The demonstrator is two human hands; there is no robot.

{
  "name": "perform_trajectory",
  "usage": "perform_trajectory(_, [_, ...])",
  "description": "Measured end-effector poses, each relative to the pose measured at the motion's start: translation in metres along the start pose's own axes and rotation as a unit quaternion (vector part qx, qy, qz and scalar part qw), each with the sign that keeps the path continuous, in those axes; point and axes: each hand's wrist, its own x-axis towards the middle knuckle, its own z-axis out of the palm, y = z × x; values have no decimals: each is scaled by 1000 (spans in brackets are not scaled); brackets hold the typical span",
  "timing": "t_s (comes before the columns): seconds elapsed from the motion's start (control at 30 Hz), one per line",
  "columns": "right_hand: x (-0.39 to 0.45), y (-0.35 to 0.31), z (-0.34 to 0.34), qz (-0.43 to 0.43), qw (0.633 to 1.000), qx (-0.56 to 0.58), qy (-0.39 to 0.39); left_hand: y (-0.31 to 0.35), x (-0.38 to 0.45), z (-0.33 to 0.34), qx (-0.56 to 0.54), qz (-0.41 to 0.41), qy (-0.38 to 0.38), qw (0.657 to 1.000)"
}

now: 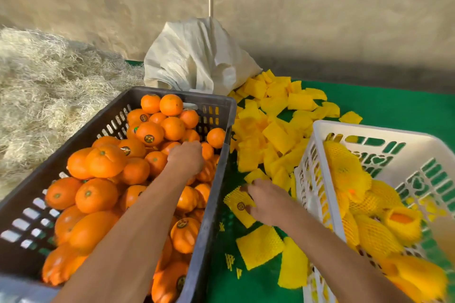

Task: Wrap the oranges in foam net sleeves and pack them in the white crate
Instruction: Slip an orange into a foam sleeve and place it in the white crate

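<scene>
While your left hand (186, 158) reaches down into the dark grey slotted plastic crate (216, 179) on the left, its fingers curl over the heap of glossy orange fruit (103, 162); the fingertips are hidden among the oranges, so you cannot tell whether one is actually gripped. Your right hand (267, 200) lies on the green mat (394, 106) between the two crates, pinching a yellow foam net sleeve (240, 204) that carries a small round sticker. More flat, square, mesh-textured yellow sleeves (275, 128) lie scattered over the mat, from just beside that hand to the far crumpled white woven sack (197, 56). To the right of your right hand stands the white plastic crate (369, 130) with cut-out walls, holding several wrapped oranges (376, 226) in yellow netting; one shows orange peel at its open end. Its near corner is blurred and cut off by the frame edge. Pale, stringy straw (44, 81) is piled at far left against a beige fabric wall (320, 7).
</scene>
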Motion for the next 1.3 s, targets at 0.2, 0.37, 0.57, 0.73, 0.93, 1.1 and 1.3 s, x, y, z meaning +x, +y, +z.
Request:
perform_trajectory(0.2, [12,-1,34,41,970,-18,-238,-3,-1,-16,-181,-26,59,981])
perform_trajectory(0.37, [17,-16,43,79,971,0,-227,6,-5,-30,-421,-13,188,887])
perform_trajectory(0.57, [18,-16,17,101,992,48,-50,11,-4,-41,-727,-10,167,666])
perform_trajectory(0.73, [7,9,-48,118,937,265,194,30,-20,-55,-885,63,35,461])
perform_trajectory(0.93, [-23,21,-72,54,756,528,384,72,-38,-51,-937,68,-116,322])
perform_trajectory(1.1, [-18,28,-65,66,755,507,412,97,-44,-32,-900,69,-163,398])
perform_trajectory(1.3, [-13,35,-62,101,754,450,468,102,-43,-15,-841,126,-122,511])
